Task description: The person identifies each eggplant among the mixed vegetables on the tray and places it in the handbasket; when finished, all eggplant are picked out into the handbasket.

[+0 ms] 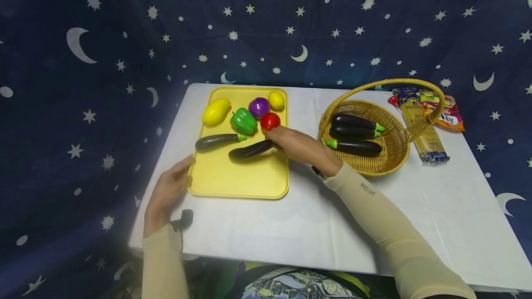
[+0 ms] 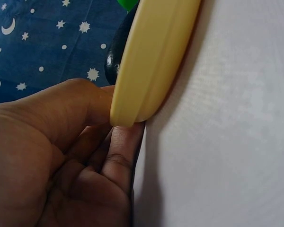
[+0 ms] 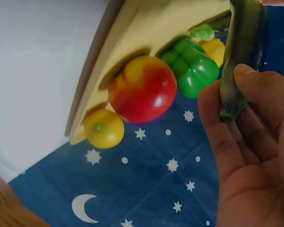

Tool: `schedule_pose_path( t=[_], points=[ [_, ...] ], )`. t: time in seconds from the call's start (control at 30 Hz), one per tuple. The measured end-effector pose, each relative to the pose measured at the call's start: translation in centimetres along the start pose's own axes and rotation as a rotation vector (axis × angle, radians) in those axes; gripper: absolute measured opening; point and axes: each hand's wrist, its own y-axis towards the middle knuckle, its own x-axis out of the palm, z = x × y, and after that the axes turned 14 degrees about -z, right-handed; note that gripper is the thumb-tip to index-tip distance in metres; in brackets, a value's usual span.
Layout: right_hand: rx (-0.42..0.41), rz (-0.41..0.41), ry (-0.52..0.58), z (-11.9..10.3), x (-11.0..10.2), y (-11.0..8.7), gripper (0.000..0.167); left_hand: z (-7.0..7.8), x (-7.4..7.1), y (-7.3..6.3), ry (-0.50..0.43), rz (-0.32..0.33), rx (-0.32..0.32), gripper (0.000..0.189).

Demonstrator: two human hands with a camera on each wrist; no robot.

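A yellow tray (image 1: pixel 232 183) lies on the white table. My left hand (image 1: pixel 168 190) pinches its left edge, fingers partly under the rim in the left wrist view. Over the tray, my right hand (image 1: pixel 303 146) holds a dark eggplant (image 1: pixel 249 151) by its stem end, between thumb and fingers in the right wrist view. A second eggplant (image 1: pixel 218 141) with a green cap lies on the tray to the left. Behind them sit a green bell pepper (image 1: pixel 244 122), a red round fruit (image 3: pixel 143 90), a purple onion (image 1: pixel 259 107), a lemon (image 1: pixel 276 100) and a yellow mango (image 1: pixel 216 111).
Right of the tray stands a wicker basket (image 1: pixel 392 153) with a tall arched handle; several eggplants lie inside. Beside it are a pack of pasta (image 1: pixel 420 128) and a colourful snack bag (image 1: pixel 450 116). A dark cloth with moons and stars (image 1: pixel 266 26) hangs behind the table.
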Motion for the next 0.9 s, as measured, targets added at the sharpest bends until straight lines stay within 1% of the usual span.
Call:
schedule_pose_path(
  t=[0.13, 0.23, 0.33, 0.47, 0.57, 0.73, 0.9],
  points=[
    [0.006, -0.010, 0.003, 0.0, -0.7, -0.8, 0.028, -0.1, 0.1, 0.2, 0.024, 0.008, 0.024, 0.062],
    [-0.004, -0.002, 0.004, -0.1, -1.2, -1.6, 0.030, 0.0, 0.1, 0.2, 0.028, 0.007, 0.025, 0.063],
    [-0.021, 0.014, -0.001, -0.1, -1.5, -2.3, 0.025, 0.3, 0.1, 0.1, 0.018, 0.007, 0.008, 0.063],
    [-0.017, 0.015, 0.005, -0.1, -1.8, -3.3, 0.015, 0.4, 0.1, 0.1, 0.013, 0.007, -0.007, 0.063],
    [-0.011, 0.019, 0.011, -0.1, -2.0, -4.2, 0.017, 0.3, 0.1, 0.1, 0.021, 0.010, -0.001, 0.064],
    [-0.014, 0.056, 0.002, 0.3, -2.2, -5.8, 0.024, 0.1, 0.1, 0.2, 0.031, 0.021, 0.019, 0.064],
    [-0.025, 0.115, -0.020, 0.7, -2.7, -7.5, 0.024, 0.0, 0.2, 0.3, 0.032, 0.020, 0.008, 0.064]
  ],
)
